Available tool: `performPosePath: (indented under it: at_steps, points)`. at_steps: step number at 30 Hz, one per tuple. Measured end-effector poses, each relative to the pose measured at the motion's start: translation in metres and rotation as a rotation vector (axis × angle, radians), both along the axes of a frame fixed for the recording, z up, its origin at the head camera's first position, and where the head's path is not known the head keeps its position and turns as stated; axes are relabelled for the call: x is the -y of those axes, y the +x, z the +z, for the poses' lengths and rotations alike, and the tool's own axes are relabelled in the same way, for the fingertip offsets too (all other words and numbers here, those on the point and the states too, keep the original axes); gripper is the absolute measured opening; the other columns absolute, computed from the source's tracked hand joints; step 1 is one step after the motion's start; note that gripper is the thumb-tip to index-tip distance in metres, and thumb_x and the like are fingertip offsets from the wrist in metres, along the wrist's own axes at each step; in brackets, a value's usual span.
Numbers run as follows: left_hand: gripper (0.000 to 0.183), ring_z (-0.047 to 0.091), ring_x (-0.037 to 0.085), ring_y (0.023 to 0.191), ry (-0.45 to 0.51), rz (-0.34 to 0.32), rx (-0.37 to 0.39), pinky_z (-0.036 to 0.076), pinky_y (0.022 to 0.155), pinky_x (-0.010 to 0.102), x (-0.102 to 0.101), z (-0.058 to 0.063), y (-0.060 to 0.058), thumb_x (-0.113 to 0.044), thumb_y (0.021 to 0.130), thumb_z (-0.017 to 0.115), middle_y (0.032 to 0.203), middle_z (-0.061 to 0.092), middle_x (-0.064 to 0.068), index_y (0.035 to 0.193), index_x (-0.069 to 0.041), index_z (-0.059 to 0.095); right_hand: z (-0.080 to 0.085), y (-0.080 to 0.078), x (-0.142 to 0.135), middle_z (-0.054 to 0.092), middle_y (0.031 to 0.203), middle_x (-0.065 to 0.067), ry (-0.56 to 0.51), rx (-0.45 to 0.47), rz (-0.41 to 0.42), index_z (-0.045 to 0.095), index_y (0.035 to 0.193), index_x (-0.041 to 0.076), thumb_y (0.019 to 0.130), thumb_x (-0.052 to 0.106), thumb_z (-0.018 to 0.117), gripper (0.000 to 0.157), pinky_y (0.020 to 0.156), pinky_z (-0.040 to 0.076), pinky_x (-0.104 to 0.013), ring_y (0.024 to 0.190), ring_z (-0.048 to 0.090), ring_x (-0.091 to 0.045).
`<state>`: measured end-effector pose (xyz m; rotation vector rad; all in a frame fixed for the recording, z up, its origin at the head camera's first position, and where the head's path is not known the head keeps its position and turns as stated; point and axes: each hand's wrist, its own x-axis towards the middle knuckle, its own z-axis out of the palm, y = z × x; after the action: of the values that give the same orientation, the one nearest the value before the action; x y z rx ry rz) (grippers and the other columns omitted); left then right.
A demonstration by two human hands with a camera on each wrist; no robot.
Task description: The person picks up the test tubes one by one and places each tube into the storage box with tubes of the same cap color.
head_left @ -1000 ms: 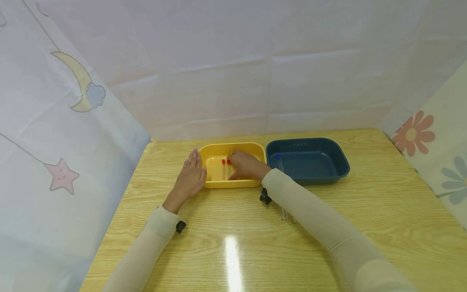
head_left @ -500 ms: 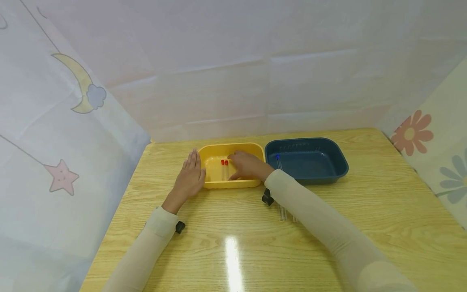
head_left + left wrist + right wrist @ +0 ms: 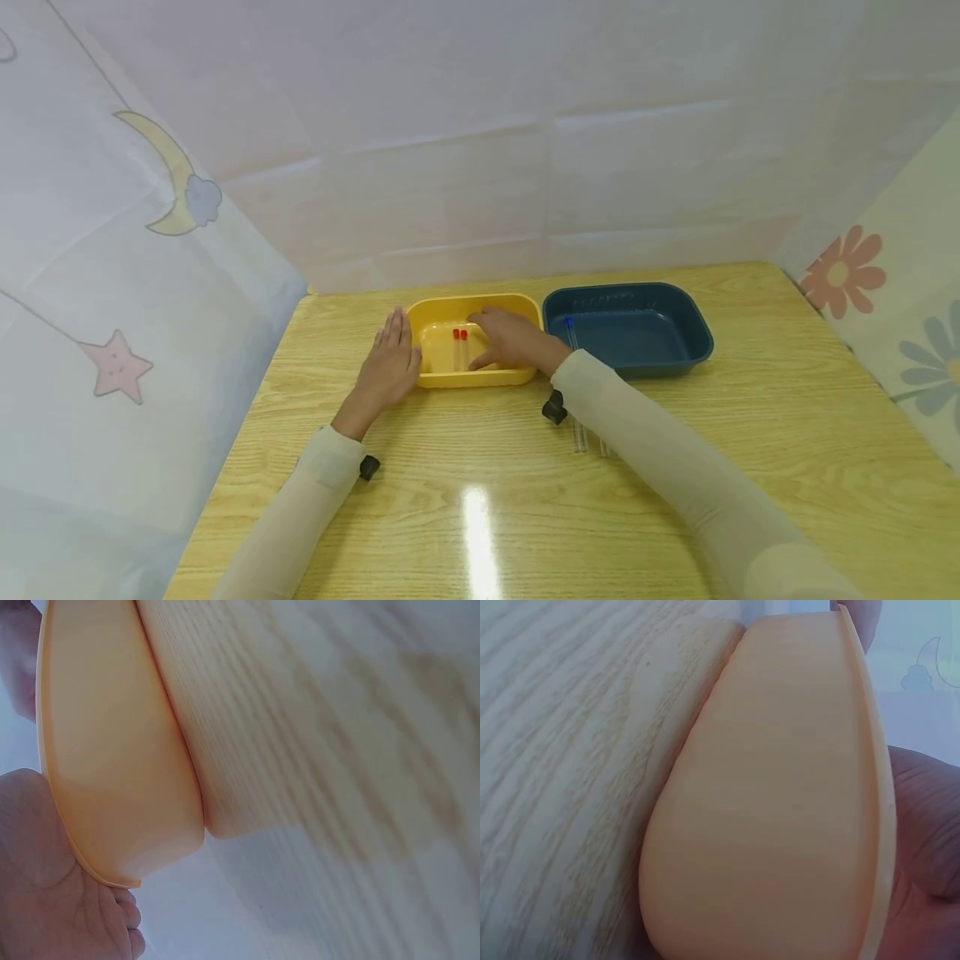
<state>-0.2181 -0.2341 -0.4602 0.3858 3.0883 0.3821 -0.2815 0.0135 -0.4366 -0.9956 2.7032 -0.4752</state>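
Two clear tubes with red caps (image 3: 460,335) lie side by side in the yellow tray (image 3: 480,379), caps pointing away from me. My right hand (image 3: 506,337) reaches into the tray just right of them. Its thumb and fingers are spread apart, with the thumb tip close to the nearer tube. In the right wrist view the tray wall hides most of that hand's fingers. My left hand (image 3: 390,362) rests against the tray's left rim, fingers straight. From the left wrist view, its palm (image 3: 45,900) lies along the rim of the tray.
A dark blue tray (image 3: 697,362) stands directly right of the yellow one, with a blue-capped tube (image 3: 572,333) along its left side. More clear tubes (image 3: 579,437) lie on the wooden table (image 3: 390,517), partly hidden under my right sleeve. A fabric wall is behind.
The right red-capped tube has shifted left, closer to the other one. My right hand has barely moved, and my left hand stays at the tray's rim.
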Motion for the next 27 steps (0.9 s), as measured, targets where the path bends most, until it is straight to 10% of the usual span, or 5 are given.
performPosePath:
  at_steps: [27]
  points:
    - [0.065,-0.006,0.035,0.155,0.003,-0.005,0.01,0.004,0.124,0.051,0.001,-0.002,0.0,-0.029,0.112,0.026,0.168,-0.006,0.023,0.159,0.009,0.002,0.03,0.034,-0.032,0.049,0.15,-0.017,-0.124,-0.09,-0.011,0.047,0.152,0.008,0.087,0.045,0.08,0.082,0.106,0.047,-0.05,0.135,0.05,-0.034]
